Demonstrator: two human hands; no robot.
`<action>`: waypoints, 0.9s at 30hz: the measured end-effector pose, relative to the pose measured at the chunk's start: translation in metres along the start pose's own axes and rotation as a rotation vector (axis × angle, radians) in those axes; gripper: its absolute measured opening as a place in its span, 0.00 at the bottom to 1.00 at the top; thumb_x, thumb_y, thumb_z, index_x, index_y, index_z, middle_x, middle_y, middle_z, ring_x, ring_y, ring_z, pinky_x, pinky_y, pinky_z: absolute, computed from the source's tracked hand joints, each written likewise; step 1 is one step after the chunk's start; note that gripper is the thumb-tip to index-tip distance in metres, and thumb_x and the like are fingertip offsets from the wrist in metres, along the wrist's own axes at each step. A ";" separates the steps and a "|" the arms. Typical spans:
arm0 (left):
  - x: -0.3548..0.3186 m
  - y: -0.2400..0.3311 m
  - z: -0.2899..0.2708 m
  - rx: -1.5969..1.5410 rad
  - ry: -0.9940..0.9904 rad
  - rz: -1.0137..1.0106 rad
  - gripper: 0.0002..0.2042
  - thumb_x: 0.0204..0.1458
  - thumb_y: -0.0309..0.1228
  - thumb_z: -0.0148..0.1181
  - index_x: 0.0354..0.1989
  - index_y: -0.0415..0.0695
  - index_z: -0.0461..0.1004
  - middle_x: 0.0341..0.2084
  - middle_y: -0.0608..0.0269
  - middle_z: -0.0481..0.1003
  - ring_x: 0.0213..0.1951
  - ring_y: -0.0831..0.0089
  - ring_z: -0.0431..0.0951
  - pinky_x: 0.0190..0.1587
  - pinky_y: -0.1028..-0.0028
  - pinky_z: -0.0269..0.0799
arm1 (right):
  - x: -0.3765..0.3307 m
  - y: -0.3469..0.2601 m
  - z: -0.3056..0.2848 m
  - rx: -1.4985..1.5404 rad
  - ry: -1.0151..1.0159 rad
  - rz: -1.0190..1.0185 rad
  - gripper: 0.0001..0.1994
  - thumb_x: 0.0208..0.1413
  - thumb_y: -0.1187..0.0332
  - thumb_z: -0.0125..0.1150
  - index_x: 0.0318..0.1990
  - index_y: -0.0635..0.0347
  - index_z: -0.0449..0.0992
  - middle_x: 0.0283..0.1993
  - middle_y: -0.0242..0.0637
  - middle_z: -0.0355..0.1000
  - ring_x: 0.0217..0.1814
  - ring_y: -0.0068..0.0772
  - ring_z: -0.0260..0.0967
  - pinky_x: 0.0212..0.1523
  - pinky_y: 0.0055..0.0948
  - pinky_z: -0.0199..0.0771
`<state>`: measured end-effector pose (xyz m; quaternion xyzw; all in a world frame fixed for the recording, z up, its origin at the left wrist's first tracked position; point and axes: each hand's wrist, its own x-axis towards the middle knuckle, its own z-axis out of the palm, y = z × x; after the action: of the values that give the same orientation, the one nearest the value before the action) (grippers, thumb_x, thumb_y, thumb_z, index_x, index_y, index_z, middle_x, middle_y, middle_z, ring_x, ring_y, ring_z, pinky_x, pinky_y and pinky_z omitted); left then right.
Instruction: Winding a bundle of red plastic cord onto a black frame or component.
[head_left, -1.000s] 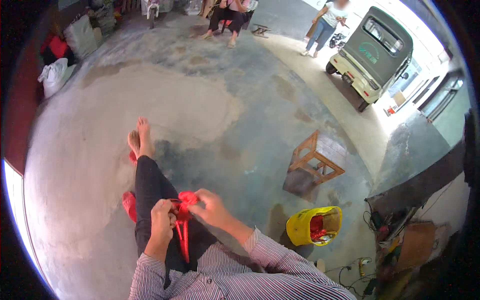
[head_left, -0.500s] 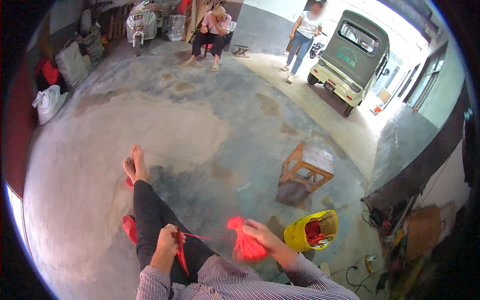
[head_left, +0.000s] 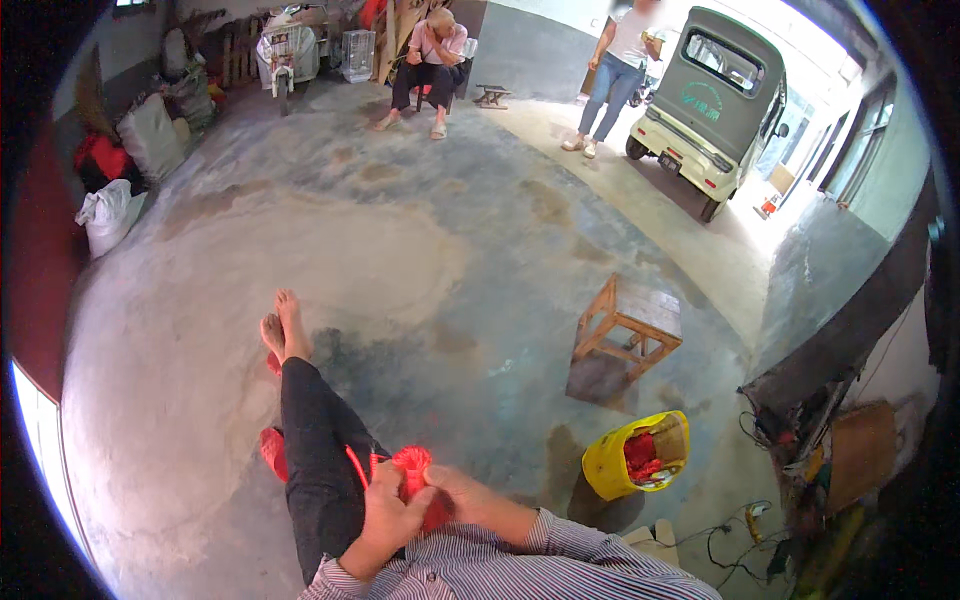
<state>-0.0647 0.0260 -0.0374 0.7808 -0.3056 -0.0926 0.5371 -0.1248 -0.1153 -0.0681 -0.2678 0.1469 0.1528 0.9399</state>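
Close together over my lap, both hands grip a bundle of red cord (head_left: 411,459). My left hand (head_left: 392,510) is closed round its near left side, with the thumb laid against it. From the right, my right hand (head_left: 463,494) pinches the same bundle, its thumb beside the left one. A red cord end (head_left: 355,466) sticks up past my left hand over the dark trouser leg. The bundle's top shows as a rounded, looped head; its lower part is mostly covered by my fingers.
To the right stands a yellow bucket (head_left: 607,466) with red material inside, and beyond it a wooden stool (head_left: 648,308). Red slippers (head_left: 273,454) lie by my bare feet (head_left: 288,325). Cables (head_left: 725,550) trail at lower right. A seated person (head_left: 437,65), a standing person (head_left: 620,70) and a three-wheeled vehicle (head_left: 705,110) are farther off.
My right hand has brought the red bundle left to my left hand. The strand stretched between the hands no longer shows. The standing person has stepped nearer.
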 end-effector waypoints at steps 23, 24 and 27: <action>0.032 -0.067 -0.071 0.720 -0.003 0.255 0.10 0.33 0.24 0.60 0.28 0.48 0.79 0.37 0.59 0.70 0.45 0.59 0.70 0.47 0.61 0.65 | 0.065 -0.052 -0.033 -0.641 0.031 -0.128 0.10 0.53 0.67 0.57 0.40 0.61 0.77 0.35 0.30 0.74 0.31 0.19 0.65 0.36 0.22 0.65; 0.032 -0.069 -0.072 0.766 -0.033 0.250 0.11 0.33 0.25 0.60 0.29 0.48 0.79 0.38 0.60 0.70 0.45 0.59 0.70 0.47 0.61 0.64 | 0.066 -0.051 -0.036 -0.871 0.118 -0.121 0.11 0.52 0.66 0.57 0.39 0.60 0.78 0.35 0.32 0.75 0.32 0.22 0.68 0.38 0.25 0.67; 0.034 -0.069 -0.072 0.670 -0.021 0.213 0.11 0.33 0.25 0.60 0.29 0.49 0.80 0.38 0.61 0.70 0.45 0.59 0.69 0.48 0.60 0.64 | 0.072 -0.045 -0.041 -1.332 0.213 -0.204 0.11 0.51 0.64 0.58 0.38 0.60 0.80 0.35 0.36 0.77 0.36 0.29 0.72 0.40 0.28 0.70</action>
<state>0.0228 0.0791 -0.0637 0.8764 -0.4043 0.0612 0.2545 -0.0509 -0.1595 -0.1067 -0.8153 0.0870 0.0942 0.5647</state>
